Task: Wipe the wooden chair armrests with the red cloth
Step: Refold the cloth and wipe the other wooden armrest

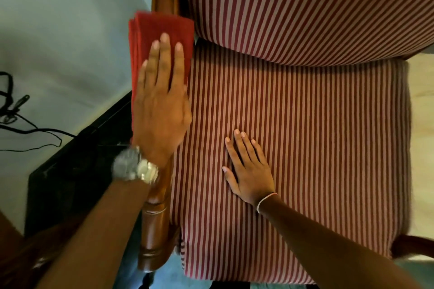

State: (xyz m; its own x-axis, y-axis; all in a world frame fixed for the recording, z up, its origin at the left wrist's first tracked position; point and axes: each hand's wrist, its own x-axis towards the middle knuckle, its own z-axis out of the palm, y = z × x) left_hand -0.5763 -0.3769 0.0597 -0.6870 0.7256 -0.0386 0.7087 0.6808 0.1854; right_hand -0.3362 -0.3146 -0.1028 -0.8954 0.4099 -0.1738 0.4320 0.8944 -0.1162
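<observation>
Red cloth on the wooden armrest.
Left hand presses it flat; right hand lies open beside the armrest.

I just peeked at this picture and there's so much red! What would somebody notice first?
First, the big striped seat cushion, red and cream, filling the middle and right. Next, the folded red cloth at upper left, pressed flat onto the shiny wooden armrest by the left hand, which wears a chunky silver watch. The right hand lies open on the cushion near the bottom middle.
</observation>
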